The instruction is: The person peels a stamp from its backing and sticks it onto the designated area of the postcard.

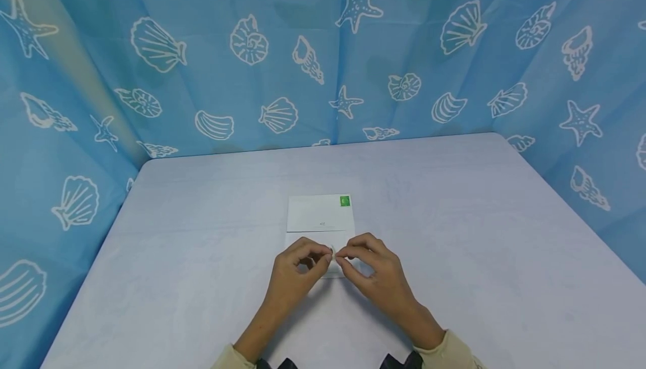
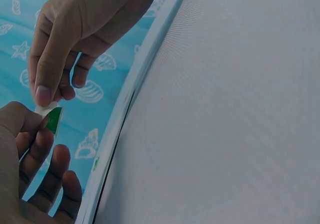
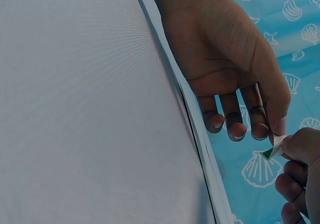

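Observation:
Between my two hands is a small green stamp (image 2: 54, 121) with a whitish backing piece (image 3: 278, 143); it appears partly bent or peeled. Thumb and fingertips of my left hand (image 1: 295, 271) pinch it from one side. My right hand (image 1: 386, 276) pinches it from the other, the fingertips of both hands nearly meeting. Under them lies a white sheet or envelope (image 1: 296, 238), largely hidden by the hands. Just beyond, a white envelope (image 1: 313, 213) lies flat, a green stamp (image 1: 345, 201) at its upper right corner and a tiny mark near its lower edge.
A white-covered table (image 1: 202, 217) spreads around the hands. Behind and at both sides hangs a blue curtain (image 1: 212, 49) with white shell and starfish prints. Light sleeves (image 1: 449, 352) and dark wrist straps show at the bottom of the head view.

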Demonstrator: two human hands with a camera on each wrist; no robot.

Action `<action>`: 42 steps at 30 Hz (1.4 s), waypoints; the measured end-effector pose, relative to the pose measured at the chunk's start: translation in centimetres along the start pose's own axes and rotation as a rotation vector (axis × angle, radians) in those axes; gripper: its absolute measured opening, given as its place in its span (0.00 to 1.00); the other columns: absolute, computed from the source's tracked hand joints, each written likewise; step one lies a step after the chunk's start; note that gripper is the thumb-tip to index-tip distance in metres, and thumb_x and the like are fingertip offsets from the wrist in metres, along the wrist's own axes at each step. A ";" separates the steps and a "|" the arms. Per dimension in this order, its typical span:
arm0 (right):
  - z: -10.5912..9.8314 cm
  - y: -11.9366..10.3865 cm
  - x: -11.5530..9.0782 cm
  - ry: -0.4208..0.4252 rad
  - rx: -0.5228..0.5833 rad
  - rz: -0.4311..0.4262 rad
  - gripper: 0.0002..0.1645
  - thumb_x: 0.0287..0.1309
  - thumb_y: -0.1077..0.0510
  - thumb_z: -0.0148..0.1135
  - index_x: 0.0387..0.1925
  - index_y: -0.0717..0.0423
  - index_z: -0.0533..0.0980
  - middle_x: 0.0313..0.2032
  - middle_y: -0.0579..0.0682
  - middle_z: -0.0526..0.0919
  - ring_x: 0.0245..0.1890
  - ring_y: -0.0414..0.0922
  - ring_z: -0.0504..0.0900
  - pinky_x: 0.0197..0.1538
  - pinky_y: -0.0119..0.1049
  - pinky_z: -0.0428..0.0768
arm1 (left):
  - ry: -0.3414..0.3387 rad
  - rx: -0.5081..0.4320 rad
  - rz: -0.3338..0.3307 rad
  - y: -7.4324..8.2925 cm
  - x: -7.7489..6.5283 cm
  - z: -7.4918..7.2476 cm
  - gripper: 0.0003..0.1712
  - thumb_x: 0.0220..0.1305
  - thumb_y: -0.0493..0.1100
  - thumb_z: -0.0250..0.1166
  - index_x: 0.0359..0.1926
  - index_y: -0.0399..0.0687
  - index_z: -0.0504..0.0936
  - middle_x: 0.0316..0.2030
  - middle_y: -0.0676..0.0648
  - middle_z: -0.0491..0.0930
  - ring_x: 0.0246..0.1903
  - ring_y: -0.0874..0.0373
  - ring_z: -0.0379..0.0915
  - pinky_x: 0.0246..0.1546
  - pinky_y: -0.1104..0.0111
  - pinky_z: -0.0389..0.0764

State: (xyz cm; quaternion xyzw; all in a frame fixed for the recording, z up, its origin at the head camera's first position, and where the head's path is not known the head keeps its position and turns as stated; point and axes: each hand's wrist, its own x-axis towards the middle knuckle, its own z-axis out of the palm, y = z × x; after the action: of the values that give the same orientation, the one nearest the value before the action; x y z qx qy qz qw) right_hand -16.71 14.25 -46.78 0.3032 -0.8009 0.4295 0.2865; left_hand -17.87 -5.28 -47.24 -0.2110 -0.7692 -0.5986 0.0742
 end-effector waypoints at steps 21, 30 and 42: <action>-0.3 0.1 0.0 0.013 -0.010 0.050 0.09 0.54 0.67 0.72 0.35 0.52 0.84 0.39 0.43 0.80 0.37 0.39 0.80 0.37 0.38 0.81 | 0.008 0.018 0.006 0.0 0.1 0.0 0.02 0.66 0.40 0.69 0.38 0.52 0.88 0.36 0.61 0.80 0.35 0.60 0.78 0.34 0.69 0.81; -0.7 0.4 0.1 0.020 -0.018 0.067 0.09 0.55 0.67 0.72 0.36 0.52 0.84 0.39 0.43 0.80 0.36 0.39 0.80 0.37 0.40 0.82 | 0.010 0.024 -0.007 0.0 0.1 0.0 0.04 0.65 0.38 0.69 0.38 0.53 0.87 0.36 0.60 0.80 0.35 0.61 0.78 0.33 0.69 0.81; -1.9 0.7 0.4 0.079 -0.074 0.053 0.11 0.52 0.69 0.73 0.36 0.53 0.85 0.39 0.44 0.80 0.36 0.41 0.81 0.37 0.36 0.81 | 0.028 0.041 0.007 0.0 0.1 0.2 0.05 0.64 0.37 0.70 0.38 0.54 0.87 0.35 0.60 0.80 0.34 0.62 0.78 0.32 0.70 0.81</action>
State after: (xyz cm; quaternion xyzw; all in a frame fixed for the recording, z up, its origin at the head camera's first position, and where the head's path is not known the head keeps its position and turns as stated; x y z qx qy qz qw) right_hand -17.10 16.07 -45.97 0.2540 -0.8121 0.4186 0.3174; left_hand -17.95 -5.11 -47.25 -0.2038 -0.7794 -0.5854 0.0912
